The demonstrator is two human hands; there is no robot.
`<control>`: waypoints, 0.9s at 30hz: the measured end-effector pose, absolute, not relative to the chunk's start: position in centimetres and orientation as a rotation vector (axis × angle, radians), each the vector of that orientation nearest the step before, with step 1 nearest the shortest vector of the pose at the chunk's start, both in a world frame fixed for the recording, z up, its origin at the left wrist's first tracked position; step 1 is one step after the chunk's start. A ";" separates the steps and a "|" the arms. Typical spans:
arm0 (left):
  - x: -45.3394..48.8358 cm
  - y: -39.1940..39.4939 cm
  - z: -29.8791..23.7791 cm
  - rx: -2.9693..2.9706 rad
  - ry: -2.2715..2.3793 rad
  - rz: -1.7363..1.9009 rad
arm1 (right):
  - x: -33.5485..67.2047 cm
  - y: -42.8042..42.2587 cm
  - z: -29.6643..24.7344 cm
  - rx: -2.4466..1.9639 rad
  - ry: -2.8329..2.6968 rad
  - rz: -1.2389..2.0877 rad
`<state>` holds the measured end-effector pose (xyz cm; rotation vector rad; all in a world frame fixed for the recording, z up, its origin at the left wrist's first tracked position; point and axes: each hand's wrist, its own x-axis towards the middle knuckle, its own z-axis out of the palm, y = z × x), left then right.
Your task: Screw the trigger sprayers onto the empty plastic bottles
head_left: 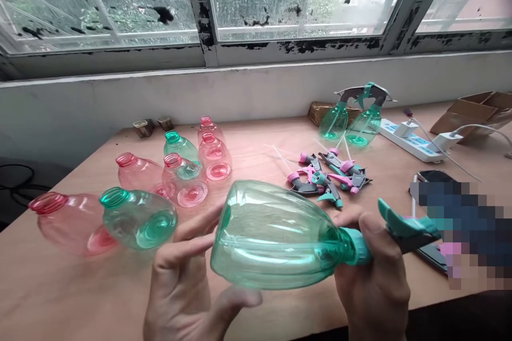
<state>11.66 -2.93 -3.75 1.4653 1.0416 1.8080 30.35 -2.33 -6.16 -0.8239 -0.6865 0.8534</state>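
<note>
I hold a clear green spray bottle (pixel 272 234) sideways over the table's near edge. My left hand (pixel 188 277) cups its base, fingers and thumb wrapped round it. My right hand (pixel 372 272) is closed round the neck, where a teal trigger head (pixel 404 226) sits on the bottle. Several empty pink and green bottles (pixel 172 181) without heads lie and stand at the left. A pile of loose pink, teal and grey trigger heads (pixel 328 173) lies in the middle.
Two green bottles with trigger heads (pixel 354 117) stand at the back right, beside a white power strip (pixel 412 141) with plugged cables. A cardboard box (pixel 472 112) is at the far right, a phone (pixel 434 176) nearer. The window sill wall runs behind the wooden table (pixel 60 287).
</note>
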 end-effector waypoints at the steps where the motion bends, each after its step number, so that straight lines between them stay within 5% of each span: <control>1: 11.6 -3.0 -3.8 1.502 1.045 1.825 | 30.2 -2.2 -5.9 -0.834 -0.662 0.863; 27: 11.9 -3.5 -3.3 1.613 0.985 1.953 | 30.7 -2.1 -5.5 -0.740 -0.750 0.781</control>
